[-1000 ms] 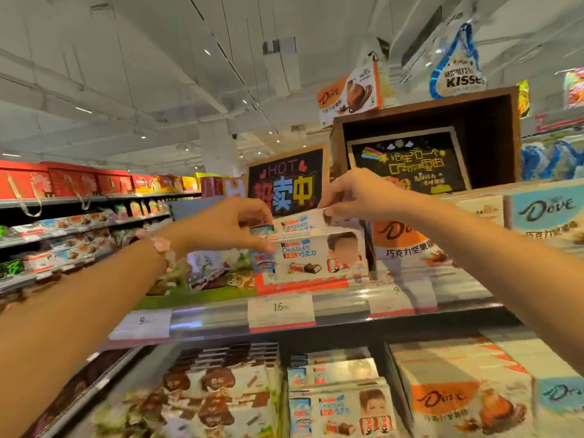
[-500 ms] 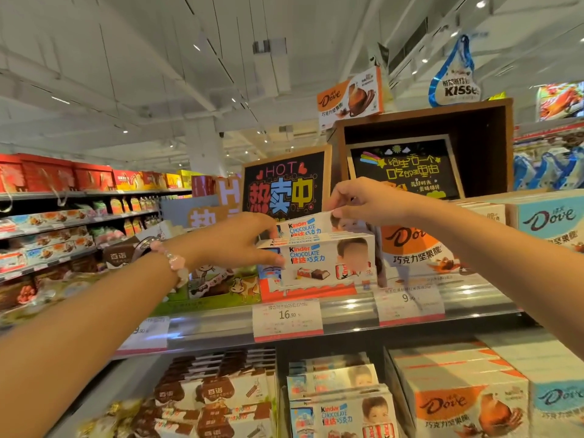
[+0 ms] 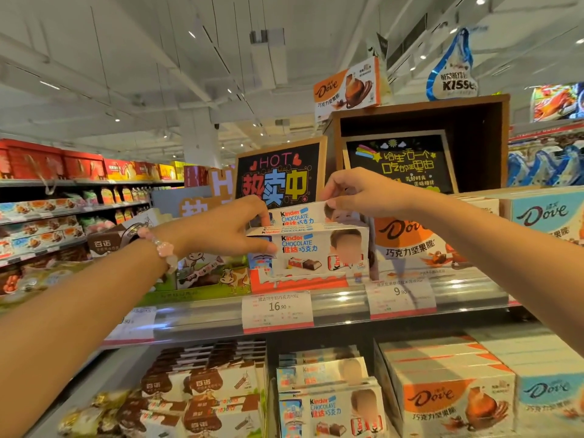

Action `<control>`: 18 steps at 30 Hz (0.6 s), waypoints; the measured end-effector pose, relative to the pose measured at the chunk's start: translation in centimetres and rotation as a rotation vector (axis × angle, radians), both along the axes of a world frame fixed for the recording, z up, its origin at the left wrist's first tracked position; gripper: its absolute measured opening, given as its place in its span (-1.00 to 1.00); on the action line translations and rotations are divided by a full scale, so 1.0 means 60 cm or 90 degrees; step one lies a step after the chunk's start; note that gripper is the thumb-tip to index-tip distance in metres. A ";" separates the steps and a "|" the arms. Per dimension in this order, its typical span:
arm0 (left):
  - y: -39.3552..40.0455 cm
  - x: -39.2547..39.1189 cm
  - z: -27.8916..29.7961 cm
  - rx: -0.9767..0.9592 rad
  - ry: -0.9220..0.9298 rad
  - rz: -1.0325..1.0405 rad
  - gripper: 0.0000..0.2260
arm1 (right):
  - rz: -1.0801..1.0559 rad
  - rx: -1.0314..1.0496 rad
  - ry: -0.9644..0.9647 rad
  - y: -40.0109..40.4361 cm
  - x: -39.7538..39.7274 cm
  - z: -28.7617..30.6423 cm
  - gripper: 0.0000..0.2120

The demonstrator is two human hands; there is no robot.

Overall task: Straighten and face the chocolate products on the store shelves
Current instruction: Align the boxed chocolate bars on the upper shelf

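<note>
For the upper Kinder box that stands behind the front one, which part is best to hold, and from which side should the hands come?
Grip the upper Kinder box at its two short ends, coming from the front and above. It is long and flat, standing on its long edge behind the front Kinder box, so only its top strip and ends are free. The left hand and right hand already hold it near those ends.

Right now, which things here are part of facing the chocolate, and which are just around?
In the job:
left hand
right hand
upper Kinder box
front Kinder box
orange Dove boxes

Just around:
HOT sign
Kisses balloon
16.90 price tag
</note>
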State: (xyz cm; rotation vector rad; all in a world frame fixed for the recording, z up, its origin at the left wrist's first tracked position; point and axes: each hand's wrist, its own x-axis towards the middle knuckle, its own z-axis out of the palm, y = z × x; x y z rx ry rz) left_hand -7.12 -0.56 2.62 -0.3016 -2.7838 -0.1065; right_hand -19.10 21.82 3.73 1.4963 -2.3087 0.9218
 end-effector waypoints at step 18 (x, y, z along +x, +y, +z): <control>0.011 0.003 0.006 -0.026 -0.029 0.000 -0.75 | -0.051 0.069 0.037 -0.005 0.003 0.006 -0.96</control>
